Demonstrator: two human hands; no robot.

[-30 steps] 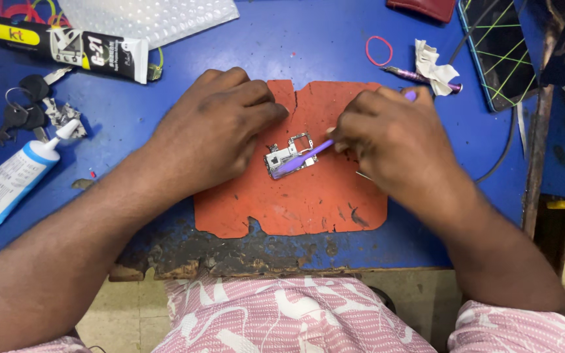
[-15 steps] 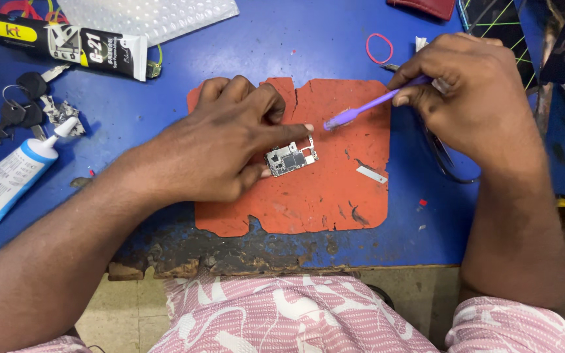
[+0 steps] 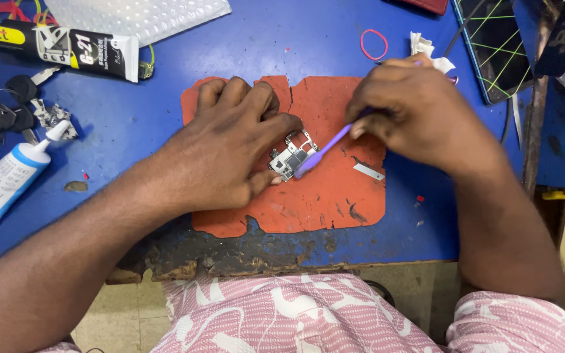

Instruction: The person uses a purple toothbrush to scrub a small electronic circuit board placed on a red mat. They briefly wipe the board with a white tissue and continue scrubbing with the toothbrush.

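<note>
Two hands are down on the orange mat (image 3: 335, 202) in the head view, the only view on offer, and both are busy. Left hand (image 3: 230, 147) lies flat with its fingers spread, thumb and forefinger pinching the edges of the small circuit board (image 3: 289, 159) against the mat near its middle. Right hand (image 3: 407, 108) is closed around the handle of a purple brush (image 3: 325, 151), whose head rests on the right-hand end of the board. The hands are apart, one either side of the board, and that board looks slightly tilted and held only at its rim, so I judge the main risk to be a slip: a hard stroke could skid it out from under the fingertips and across the mat. Stiff bristles pressed too firmly could also catch the thin metal shield frames standing up along the top edge of the board and bend or lift them. Just right of the brush lies a small silvery strip (image 3: 368, 172), loose on the mat, and a sweep of the wrist could flick it off onto the blue tabletop (image 3: 282, 46), where tiny red crumbs already lie. Far left, a white glue tube (image 3: 8, 183) and a black tube (image 3: 60, 42) sit well clear, as do the keys (image 3: 8, 108).
</note>
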